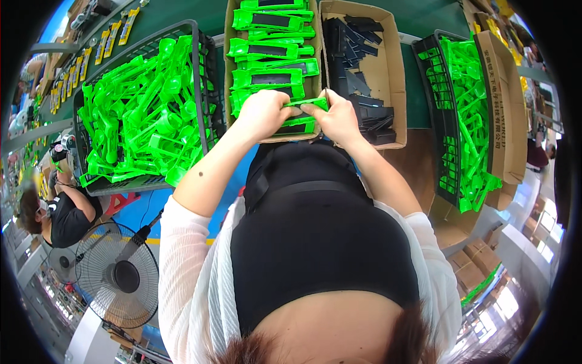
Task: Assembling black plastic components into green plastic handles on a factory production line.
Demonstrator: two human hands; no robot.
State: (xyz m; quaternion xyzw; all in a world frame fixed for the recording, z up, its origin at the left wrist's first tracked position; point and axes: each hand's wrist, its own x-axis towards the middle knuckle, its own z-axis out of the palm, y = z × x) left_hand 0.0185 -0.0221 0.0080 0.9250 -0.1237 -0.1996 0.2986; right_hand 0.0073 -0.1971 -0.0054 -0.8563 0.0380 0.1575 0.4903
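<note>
Both my hands hold one bright green plastic part with a black insert (301, 115) at the near end of a long cardboard box (228, 36). My left hand (262, 114) grips its left side with the fingers curled. My right hand (335, 116) pinches its right end from above. Several finished green parts with black inserts (270, 50) lie stacked in that box beyond my hands. A second cardboard box (391, 67) just to the right holds loose black plastic pieces (357, 45).
A black crate (203, 73) of loose green plastic parts stands at the left, another black crate (438, 121) of green parts at the right with a cardboard box (506, 121) beside it. A floor fan (118, 273) and a seated person (60, 209) are at lower left.
</note>
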